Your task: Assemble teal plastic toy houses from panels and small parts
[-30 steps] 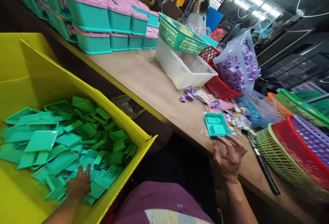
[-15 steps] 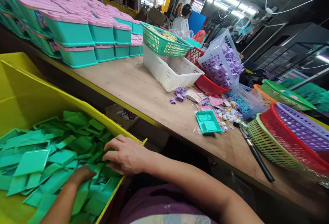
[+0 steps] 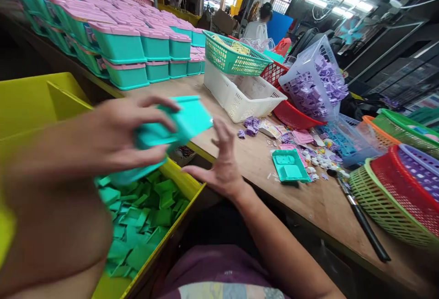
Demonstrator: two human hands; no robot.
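Half a second earlier, the left hand (image 3: 128,132) was down among the loose parts in the yellow bin (image 3: 24,100); now it was raised above them, with several turquoise plastic parts (image 3: 194,116) gripped between its thumb and fingers. The right hand (image 3: 222,166), which before hung over the bin's edge, was now just beside these parts, wide open, thumb and fingers spread; whether its fingertips touched them, I could not tell. The compartment tray (image 3: 291,173) stayed on the wooden table (image 3: 329,207), beside small white and purple pieces.

The held parts were smooth and glossy, with flat faces and straight edges, although motion blurred them. The loose green parts (image 3: 137,219) in the bin were thin and angular. The baskets (image 3: 370,203) had walls of open mesh. On the purple garment (image 3: 219,262), a pale mark was too small to read.
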